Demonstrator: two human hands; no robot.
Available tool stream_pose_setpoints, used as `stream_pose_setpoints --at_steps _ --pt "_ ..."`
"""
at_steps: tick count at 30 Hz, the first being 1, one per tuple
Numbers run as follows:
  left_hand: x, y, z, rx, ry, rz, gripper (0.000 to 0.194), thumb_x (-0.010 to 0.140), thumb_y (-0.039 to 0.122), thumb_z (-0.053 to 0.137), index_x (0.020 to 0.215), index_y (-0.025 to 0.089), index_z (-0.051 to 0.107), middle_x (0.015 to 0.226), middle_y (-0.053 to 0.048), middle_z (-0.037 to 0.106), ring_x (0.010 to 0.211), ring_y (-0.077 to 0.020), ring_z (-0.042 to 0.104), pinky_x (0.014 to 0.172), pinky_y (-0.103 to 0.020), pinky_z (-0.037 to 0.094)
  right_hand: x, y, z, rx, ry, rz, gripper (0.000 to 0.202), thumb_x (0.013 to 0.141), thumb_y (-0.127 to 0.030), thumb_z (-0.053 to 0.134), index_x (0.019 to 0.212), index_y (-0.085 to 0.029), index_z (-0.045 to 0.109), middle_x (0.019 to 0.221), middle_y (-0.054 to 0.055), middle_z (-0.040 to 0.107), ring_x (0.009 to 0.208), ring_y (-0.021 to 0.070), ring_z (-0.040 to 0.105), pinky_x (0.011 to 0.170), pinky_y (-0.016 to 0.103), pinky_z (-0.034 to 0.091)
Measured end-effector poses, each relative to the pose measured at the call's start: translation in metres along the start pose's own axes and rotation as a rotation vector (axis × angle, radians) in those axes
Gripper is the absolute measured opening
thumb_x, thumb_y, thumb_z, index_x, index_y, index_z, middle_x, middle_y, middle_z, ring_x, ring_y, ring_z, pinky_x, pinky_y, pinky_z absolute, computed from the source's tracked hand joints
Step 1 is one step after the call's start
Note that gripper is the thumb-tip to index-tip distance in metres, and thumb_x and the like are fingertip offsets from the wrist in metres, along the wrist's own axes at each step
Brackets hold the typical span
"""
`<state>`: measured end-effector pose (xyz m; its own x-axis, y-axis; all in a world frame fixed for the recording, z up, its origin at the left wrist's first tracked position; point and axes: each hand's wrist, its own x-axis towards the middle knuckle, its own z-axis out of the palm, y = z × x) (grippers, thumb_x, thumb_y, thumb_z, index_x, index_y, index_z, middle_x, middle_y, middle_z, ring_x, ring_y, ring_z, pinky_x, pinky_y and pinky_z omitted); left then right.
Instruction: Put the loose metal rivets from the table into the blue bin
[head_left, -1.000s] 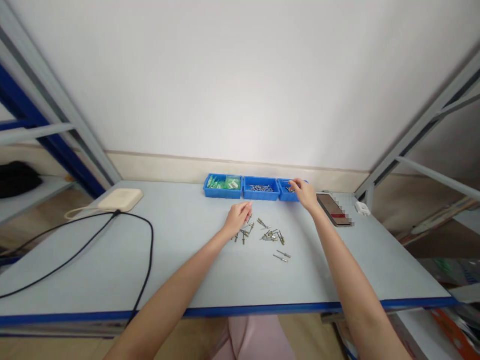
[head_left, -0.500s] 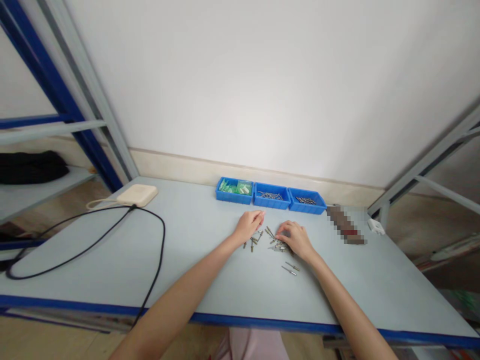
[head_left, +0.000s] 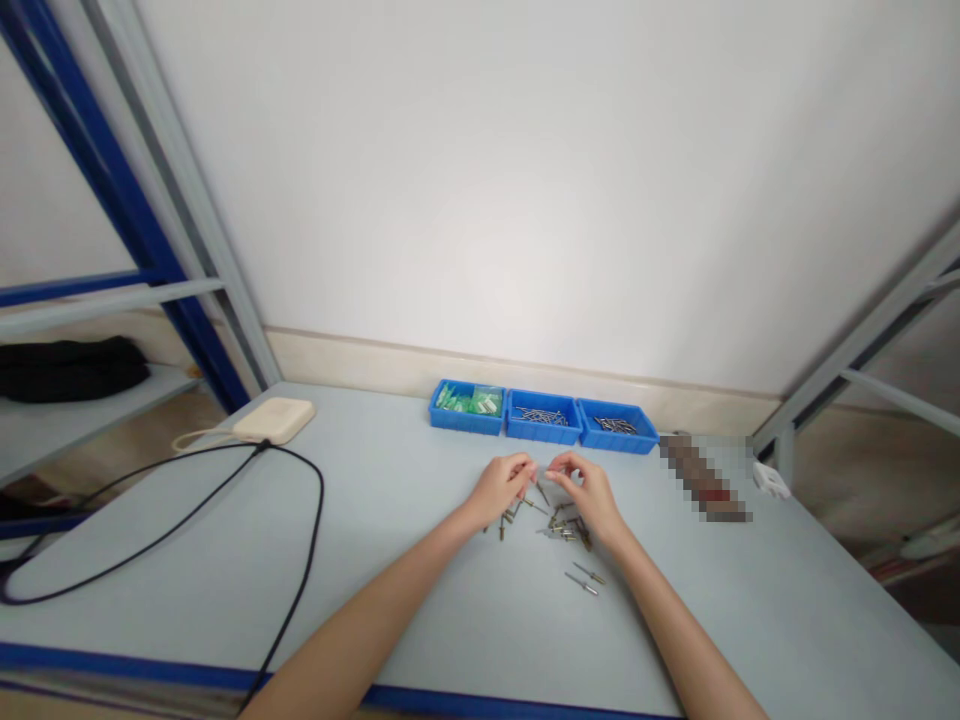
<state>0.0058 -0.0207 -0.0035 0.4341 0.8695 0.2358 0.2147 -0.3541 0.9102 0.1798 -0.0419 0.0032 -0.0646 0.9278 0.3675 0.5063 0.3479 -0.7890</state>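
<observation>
My left hand (head_left: pixel 506 487) has its fingers pinched together above the left part of a loose group of small metal rivets (head_left: pixel 561 530). Facing it, my right hand (head_left: pixel 589 492) is also pinched, with its fingertips close to the left ones. Whatever either pinch holds is too small to make out. A thin rivet (head_left: pixel 542 491) shows just below the gap between the hands. Two more rivets (head_left: pixel 583 584) lie apart from the group, nearer the front edge.
Behind the hands stand three blue bins: one with green packets (head_left: pixel 466 426), two with metal pins (head_left: pixel 541 435) (head_left: pixel 616 442). A white box (head_left: pixel 274 418) and looping black cable (head_left: pixel 319 520) lie left. A blurred brown item (head_left: pixel 701 478) and white plug (head_left: pixel 771 480) are right.
The view has tilted up slightly. My right hand has lifted from the pile and moved left toward my left hand; the fingertips are now nearly together.
</observation>
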Motion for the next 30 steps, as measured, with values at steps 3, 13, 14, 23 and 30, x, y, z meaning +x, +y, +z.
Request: stream_pose_setpoints --at_steps 3,13,14,23,30 --pt "0.002 -0.002 0.001 -0.155 -0.027 -0.046 0.033 0.082 0.046 0.046 0.066 0.016 0.049 0.045 0.006 0.042 0.038 -0.0069 0.037 0.042 -0.019 0.03 -0.005 -0.002 0.0 0.095 0.058 0.018 0.021 0.074 -0.036 0.061 0.086 -0.018 0.062 0.08 0.005 0.067 0.074 0.0199 0.057 0.071 0.031 0.042" --pt "0.001 0.011 0.0 -0.285 -0.036 -0.073 0.037 0.076 0.05 0.05 0.064 0.015 0.05 0.042 0.006 0.041 0.038 -0.0057 0.034 0.042 -0.018 0.028 -0.007 -0.005 -0.001 0.1 0.054 0.067 0.024 0.08 -0.037 0.055 0.07 -0.017 0.064 0.071 0.004 0.067 0.07 0.0182 0.057 0.067 0.029 0.038" --pt "0.001 0.011 0.0 -0.277 -0.034 -0.072 0.036 0.076 0.049 0.05 0.064 0.015 0.05 0.042 0.006 0.041 0.038 -0.0058 0.034 0.042 -0.018 0.028 -0.007 -0.004 0.0 0.102 0.045 0.067 0.025 0.081 -0.037 0.054 0.069 -0.017 0.063 0.068 0.003 0.065 0.067 0.0173 0.056 0.065 0.028 0.038" --pt "-0.002 0.007 0.001 -0.141 0.031 -0.035 0.034 0.082 0.044 0.047 0.063 0.016 0.047 0.043 0.007 0.039 0.04 -0.0062 0.035 0.044 -0.018 0.029 -0.01 0.0 0.006 0.119 -0.027 0.032 0.034 0.087 -0.04 0.045 0.063 -0.017 0.055 0.06 0.0 0.055 0.059 0.0137 0.048 0.06 0.025 0.036" --pt "-0.002 0.004 0.001 -0.135 0.014 -0.032 0.027 0.083 0.041 0.047 0.074 0.016 0.052 0.044 0.008 0.04 0.039 -0.0068 0.035 0.043 -0.018 0.029 -0.01 0.001 0.008 0.164 0.032 0.062 0.025 0.083 -0.04 0.051 0.079 -0.017 0.059 0.069 0.001 0.059 0.062 0.0143 0.049 0.062 0.026 0.037"
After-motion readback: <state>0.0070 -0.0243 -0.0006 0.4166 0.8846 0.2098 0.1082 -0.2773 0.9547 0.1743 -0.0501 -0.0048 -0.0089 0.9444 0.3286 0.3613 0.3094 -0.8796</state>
